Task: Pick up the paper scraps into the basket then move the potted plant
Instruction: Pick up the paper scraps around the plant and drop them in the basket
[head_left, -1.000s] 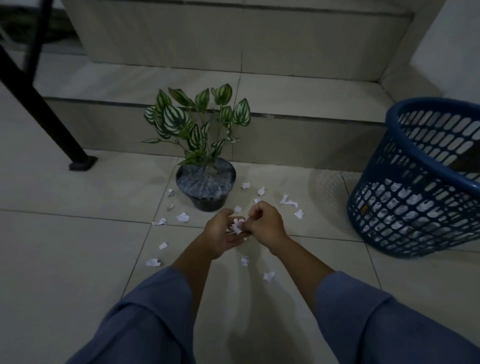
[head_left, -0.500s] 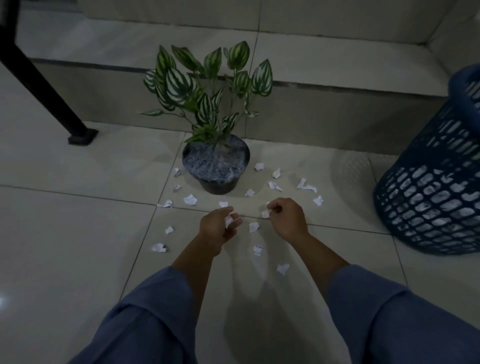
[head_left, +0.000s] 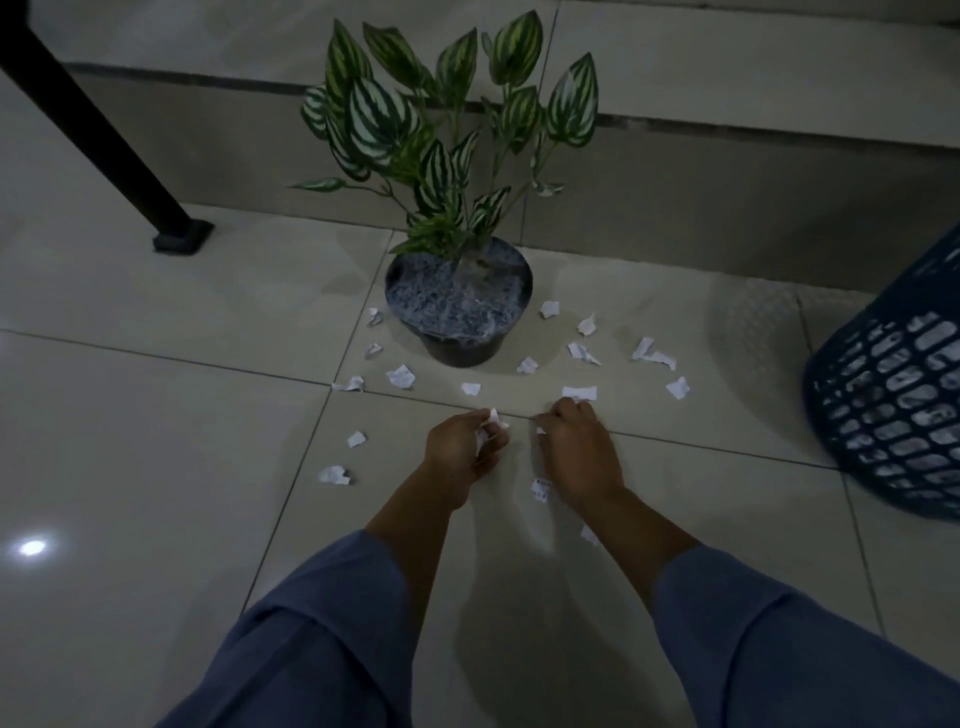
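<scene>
A potted plant (head_left: 460, 306) with striped green leaves stands in a dark pot on the tiled floor. Several white paper scraps (head_left: 400, 375) lie scattered around the pot. My left hand (head_left: 460, 449) is closed on a few gathered scraps just in front of the pot. My right hand (head_left: 576, 447) is down on the floor beside it, fingers pinching a small scrap, with a wider scrap (head_left: 579, 392) just beyond its fingertips. The blue plastic basket (head_left: 893, 395) stands at the right edge, partly out of frame.
A low tiled step (head_left: 727, 156) runs behind the plant. A black slanted metal leg with a foot (head_left: 179, 236) stands at the left. More scraps lie left of my left hand (head_left: 333, 474) and under my right wrist (head_left: 540, 489).
My hands have separated: the right hand left the left hand and dropped to the floor on a scrap. The view tilted down and closer, so the basket slid toward the right edge.
</scene>
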